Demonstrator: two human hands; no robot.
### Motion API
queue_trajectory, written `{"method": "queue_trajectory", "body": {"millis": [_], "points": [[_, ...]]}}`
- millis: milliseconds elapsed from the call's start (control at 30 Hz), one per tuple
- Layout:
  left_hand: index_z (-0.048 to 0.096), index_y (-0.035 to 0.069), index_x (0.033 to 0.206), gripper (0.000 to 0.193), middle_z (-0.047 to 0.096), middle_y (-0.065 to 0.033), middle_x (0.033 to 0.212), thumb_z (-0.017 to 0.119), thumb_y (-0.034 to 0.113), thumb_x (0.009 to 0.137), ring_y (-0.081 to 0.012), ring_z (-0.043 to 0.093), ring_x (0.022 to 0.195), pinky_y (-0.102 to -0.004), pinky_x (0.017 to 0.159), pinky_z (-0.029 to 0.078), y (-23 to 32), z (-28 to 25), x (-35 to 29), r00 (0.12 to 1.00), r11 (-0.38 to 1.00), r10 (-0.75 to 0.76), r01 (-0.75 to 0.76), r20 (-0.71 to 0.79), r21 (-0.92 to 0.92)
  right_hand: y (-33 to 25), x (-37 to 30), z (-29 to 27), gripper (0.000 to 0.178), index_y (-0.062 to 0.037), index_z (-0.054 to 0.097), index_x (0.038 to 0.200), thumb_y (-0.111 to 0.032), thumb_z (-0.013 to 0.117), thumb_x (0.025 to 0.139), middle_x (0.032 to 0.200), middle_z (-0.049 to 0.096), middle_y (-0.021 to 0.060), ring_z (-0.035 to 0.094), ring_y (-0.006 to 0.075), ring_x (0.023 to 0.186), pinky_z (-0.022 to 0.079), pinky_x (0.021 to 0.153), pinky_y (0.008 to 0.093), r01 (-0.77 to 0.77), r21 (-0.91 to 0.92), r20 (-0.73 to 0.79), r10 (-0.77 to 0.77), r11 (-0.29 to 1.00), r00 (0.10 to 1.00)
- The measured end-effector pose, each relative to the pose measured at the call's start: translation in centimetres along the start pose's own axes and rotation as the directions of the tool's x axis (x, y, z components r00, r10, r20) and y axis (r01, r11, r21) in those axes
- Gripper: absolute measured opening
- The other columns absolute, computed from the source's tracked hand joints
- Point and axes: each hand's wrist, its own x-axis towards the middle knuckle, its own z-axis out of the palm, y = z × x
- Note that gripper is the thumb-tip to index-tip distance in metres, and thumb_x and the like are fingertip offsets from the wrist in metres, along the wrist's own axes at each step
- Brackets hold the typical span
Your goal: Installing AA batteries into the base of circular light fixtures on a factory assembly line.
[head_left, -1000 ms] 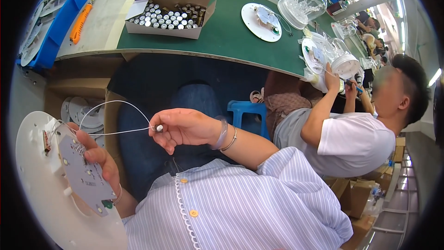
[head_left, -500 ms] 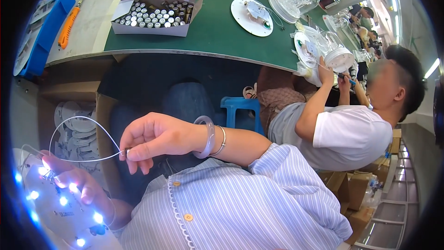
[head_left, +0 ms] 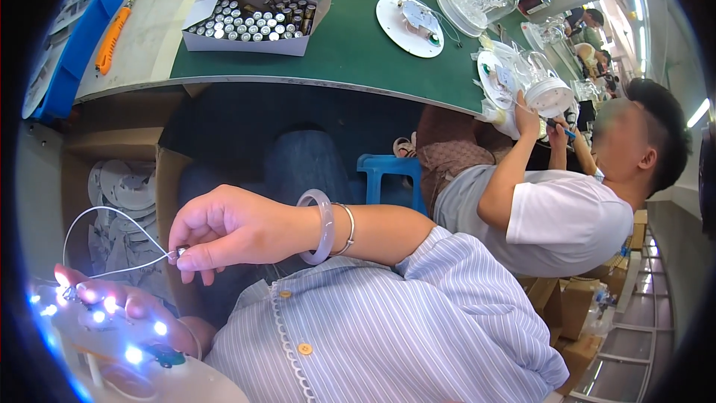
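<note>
Pinching half-hidden wire end (head_left: 180, 251), lit board (head_left: 123, 333) glare-blurred

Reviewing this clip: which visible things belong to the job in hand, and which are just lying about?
Job in hand, judging by contact:
flat, pale, lit LED board, held by the left hand
thin white looped wire, its end pinched by the right hand

Apparently lying about:
slim orange utility knife
open white cardboard box of metallic cylinders
blue plastic stool
</note>
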Motion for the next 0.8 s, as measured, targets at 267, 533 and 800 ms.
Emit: {"method": "queue_trajectory", "body": {"millis": [267, 533, 800], "points": [[0.019, 0.011, 0.131, 0.059, 0.033, -0.0124, 0.127, 0.047, 0.028, 0.082, -0.025, 0.036, 0.115, -0.0429, 0.096, 0.029, -0.9, -1.2, 0.1, 0.97, 0.998, 0.042, -0.051, -0.24, -0.033, -0.3, -1.0, -0.8, 0.02, -0.0011, 0.051, 0.099, -0.014, 0.048, 0.084, 0.09, 0.059, 0.0093, 0.057, 0.0111, 0.073, 0.045, 0.063, 0.0196, -0.029, 0.095, -0.065, 0.035, 0.995, 0.997], [0.025, 0.002, 0.123, 0.061, 0.041, -0.0076, 0.112, 0.06, 0.001, 0.073, -0.0151, 0.041, 0.103, -0.0274, 0.088, 0.034, -6.8, -3.1, 2.8, 0.873, 0.439, 0.403, 0.079, -0.275, 0.895, 0.0, -5.9, -2.8, 0.061, 0.0027, 0.039, 0.115, -0.049, 0.032, 0.085, 0.109, 0.05, 0.0097, 0.047, 0.0182, 0.102, 0.035, 0.089, 0.0307, 0.452, 0.1, -0.343, -0.395, 0.887, 0.852], [0.021, 0.003, 0.127, 0.057, 0.035, -0.0146, 0.124, 0.049, 0.004, 0.078, -0.0193, 0.04, 0.109, -0.0273, 0.086, 0.036, -6.6, -2.0, 4.3, 0.951, 0.589, -0.124, 0.299, -0.282, 0.75, -5.3, -9.9, -2.7, 0.03, 0.0015, 0.047, 0.106, -0.006, 0.052, 0.077, 0.091, 0.056, 0.0085, 0.057, 0.0159, 0.08, 0.046, 0.072, 0.0277, 0.397, -0.416, -0.727, -0.561, 0.818, 0.396]]}}
